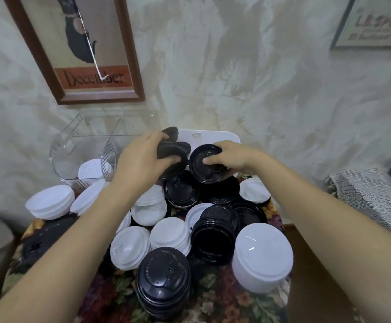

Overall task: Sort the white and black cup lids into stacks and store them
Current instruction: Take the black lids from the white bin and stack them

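Hands held above a floral tablecloth [224, 306] crowded with white lid stacks [171, 234] and black lid stacks [164, 280]. Left hand [140, 159] grips a small bunch of black lids [172, 151]; right hand [234, 155] pinches a single black lid [203, 170] just beside them. Clear divided bin [73, 141] at the back left holds white lids [92, 170]

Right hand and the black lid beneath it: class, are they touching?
Touching. Head view shows the right hand gripping the black lid, thumb on its top.
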A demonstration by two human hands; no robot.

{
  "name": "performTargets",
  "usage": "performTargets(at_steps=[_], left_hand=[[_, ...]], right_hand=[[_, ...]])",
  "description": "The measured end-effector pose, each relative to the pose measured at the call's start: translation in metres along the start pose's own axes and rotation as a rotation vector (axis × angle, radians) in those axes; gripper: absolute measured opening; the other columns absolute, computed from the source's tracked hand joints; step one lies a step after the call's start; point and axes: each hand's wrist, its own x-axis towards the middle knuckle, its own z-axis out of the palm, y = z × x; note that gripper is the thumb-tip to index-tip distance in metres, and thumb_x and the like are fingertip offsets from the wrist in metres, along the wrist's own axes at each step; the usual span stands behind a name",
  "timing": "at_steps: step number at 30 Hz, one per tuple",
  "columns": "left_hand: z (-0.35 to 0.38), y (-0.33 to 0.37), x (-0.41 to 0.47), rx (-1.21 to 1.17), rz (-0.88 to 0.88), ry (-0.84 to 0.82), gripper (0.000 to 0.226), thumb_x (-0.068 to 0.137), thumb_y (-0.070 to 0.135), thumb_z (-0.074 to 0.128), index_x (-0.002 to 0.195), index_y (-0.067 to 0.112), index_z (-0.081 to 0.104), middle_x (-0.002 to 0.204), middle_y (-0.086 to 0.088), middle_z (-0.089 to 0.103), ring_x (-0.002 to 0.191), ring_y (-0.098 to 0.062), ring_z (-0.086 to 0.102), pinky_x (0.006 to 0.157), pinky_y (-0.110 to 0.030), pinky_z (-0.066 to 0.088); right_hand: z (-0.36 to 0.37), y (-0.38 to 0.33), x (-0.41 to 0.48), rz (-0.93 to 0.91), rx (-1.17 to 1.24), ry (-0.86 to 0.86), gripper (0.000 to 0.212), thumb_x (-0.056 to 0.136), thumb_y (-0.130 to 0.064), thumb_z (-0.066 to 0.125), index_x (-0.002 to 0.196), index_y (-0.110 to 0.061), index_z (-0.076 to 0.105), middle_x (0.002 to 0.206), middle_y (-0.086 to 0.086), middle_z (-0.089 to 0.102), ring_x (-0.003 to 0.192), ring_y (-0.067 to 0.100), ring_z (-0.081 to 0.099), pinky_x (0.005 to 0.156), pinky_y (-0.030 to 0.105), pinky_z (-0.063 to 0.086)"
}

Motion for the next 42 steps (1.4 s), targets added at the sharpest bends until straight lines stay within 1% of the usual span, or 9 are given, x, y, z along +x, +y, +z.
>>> performTargets(at_steps=[5, 9, 14, 18, 21, 25, 30, 36, 42], left_hand=[[-0.003, -0.006, -0.041, -0.024, 0.018, -0.002, 0.060, 0.084, 0.047, 0.078, 0.134, 0.018, 0.061, 0.126, 0.000, 0.063, 0.116, -0.025, 0.060, 0.092, -0.040, 0.047], [-0.003, -0.017, -0.064, -0.015, 0.054, -0.041, 0.057, 0.085, 0.038, 0.081, 0.135, 0.019, 0.061, 0.126, 0.000, 0.063, 0.114, -0.025, 0.061, 0.092, -0.039, 0.047], [-0.004, -0.034, -0.082, 0.012, 0.135, -0.134, 0.054, 0.088, 0.022, 0.079, 0.139, 0.021, 0.060, 0.131, 0.002, 0.060, 0.116, -0.028, 0.057, 0.098, -0.044, 0.047], [-0.006, -0.040, -0.088, 0.021, 0.162, -0.140, 0.056, 0.087, 0.004, 0.066, 0.140, 0.022, 0.061, 0.130, -0.001, 0.058, 0.114, -0.030, 0.057, 0.096, -0.047, 0.048], [-0.008, -0.041, -0.091, 0.014, 0.147, -0.146, 0.056, 0.088, 0.007, 0.066, 0.142, 0.022, 0.060, 0.133, -0.002, 0.057, 0.118, -0.030, 0.055, 0.098, -0.043, 0.046], [-0.008, -0.045, -0.100, -0.026, 0.118, -0.150, 0.055, 0.088, 0.008, 0.071, 0.141, 0.021, 0.061, 0.133, 0.000, 0.057, 0.120, -0.025, 0.053, 0.095, -0.031, 0.040], [-0.007, -0.046, -0.101, -0.050, 0.128, -0.124, 0.062, 0.087, 0.009, 0.074, 0.145, 0.025, 0.058, 0.145, 0.003, 0.054, 0.129, -0.025, 0.052, 0.100, -0.030, 0.038], [-0.013, -0.036, -0.105, -0.109, 0.147, -0.101, 0.071, 0.087, 0.029, 0.081, 0.151, 0.023, 0.052, 0.158, 0.001, 0.046, 0.143, -0.020, 0.042, 0.112, -0.029, 0.032], [-0.042, -0.031, -0.113, -0.200, 0.064, -0.037, 0.061, 0.092, 0.040, 0.075, 0.148, 0.024, 0.055, 0.131, 0.008, 0.067, 0.119, -0.011, 0.054, 0.095, -0.027, 0.042]], right_hand=[[0.008, -0.004, 0.000, -0.051, -0.167, 0.076, 0.011, 0.099, -0.021, 0.067, 0.099, -0.016, 0.058, 0.089, 0.003, 0.061, 0.075, 0.018, 0.058, 0.060, 0.023, 0.043], [0.014, -0.005, 0.004, -0.090, -0.219, 0.124, 0.013, 0.097, -0.025, 0.070, 0.102, -0.017, 0.060, 0.099, 0.002, 0.062, 0.091, 0.024, 0.061, 0.079, 0.031, 0.050], [0.019, -0.023, -0.010, -0.167, -0.446, 0.093, 0.013, 0.096, -0.035, 0.069, 0.085, -0.030, 0.062, 0.092, -0.004, 0.068, 0.096, 0.024, 0.063, 0.084, 0.035, 0.049], [0.034, -0.036, -0.022, -0.231, -0.587, 0.080, 0.019, 0.104, -0.034, 0.055, 0.118, -0.026, 0.066, 0.119, 0.004, 0.069, 0.112, 0.029, 0.060, 0.100, 0.043, 0.048], [0.042, -0.040, -0.030, -0.190, -0.616, 0.071, 0.029, 0.106, -0.035, 0.050, 0.132, -0.023, 0.053, 0.119, 0.008, 0.066, 0.111, 0.032, 0.058, 0.097, 0.042, 0.046], [0.047, -0.038, -0.039, -0.201, -0.664, 0.073, 0.008, 0.105, -0.032, 0.053, 0.101, -0.030, 0.059, 0.107, 0.002, 0.067, 0.107, 0.031, 0.057, 0.092, 0.040, 0.046], [0.044, -0.042, -0.054, -0.194, -0.601, 0.138, 0.040, 0.103, -0.036, 0.058, 0.064, -0.034, 0.052, 0.070, -0.006, 0.056, 0.085, 0.026, 0.053, 0.071, 0.034, 0.036], [0.051, -0.062, -0.079, -0.272, -0.444, 0.157, 0.024, 0.103, -0.040, 0.057, 0.085, -0.029, 0.069, 0.081, -0.001, 0.064, 0.068, 0.032, 0.073, 0.076, 0.045, 0.061], [0.088, -0.081, -0.089, -0.423, -0.548, 0.137, 0.016, 0.098, -0.031, 0.065, 0.109, -0.021, 0.071, 0.096, -0.003, 0.070, 0.091, 0.023, 0.064, 0.086, 0.039, 0.051]])
